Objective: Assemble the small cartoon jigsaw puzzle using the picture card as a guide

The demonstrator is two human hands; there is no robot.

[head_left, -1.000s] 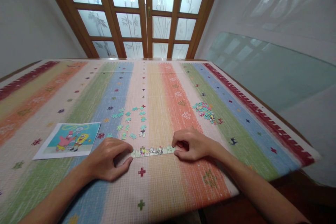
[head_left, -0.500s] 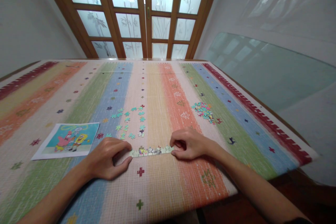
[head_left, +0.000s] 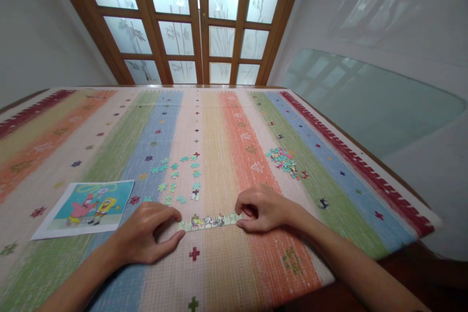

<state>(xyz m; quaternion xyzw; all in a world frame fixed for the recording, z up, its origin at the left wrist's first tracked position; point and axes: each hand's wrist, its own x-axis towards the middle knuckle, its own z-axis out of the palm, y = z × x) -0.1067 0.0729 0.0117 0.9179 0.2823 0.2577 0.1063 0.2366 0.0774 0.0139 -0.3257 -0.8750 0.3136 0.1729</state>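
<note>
A joined strip of jigsaw puzzle pieces (head_left: pixel 210 221) lies on the striped tablecloth, pale green with a yellow and grey pattern along its middle. At its left end, my left hand (head_left: pixel 146 231) grips the strip's edges between thumb and forefinger. My right hand (head_left: pixel 261 208) pinches the opposite end, its other fingers curled in. Both end pieces are partly hidden by fingertips. Just beyond the strip, several loose turquoise puzzle pieces (head_left: pixel 174 174) are spread over the cloth.
To the left lies a printed cartoon picture (head_left: pixel 86 207) on white paper. A heap of mixed puzzle pieces (head_left: pixel 283 161) sits farther back on the right. The tablecloth (head_left: pixel 219 156) covers the table, whose near edge runs close to my right forearm.
The whole scene sits slightly lower in the view, as the camera has tilted a little. Both hands keep their hold on the ends of the strip.
</note>
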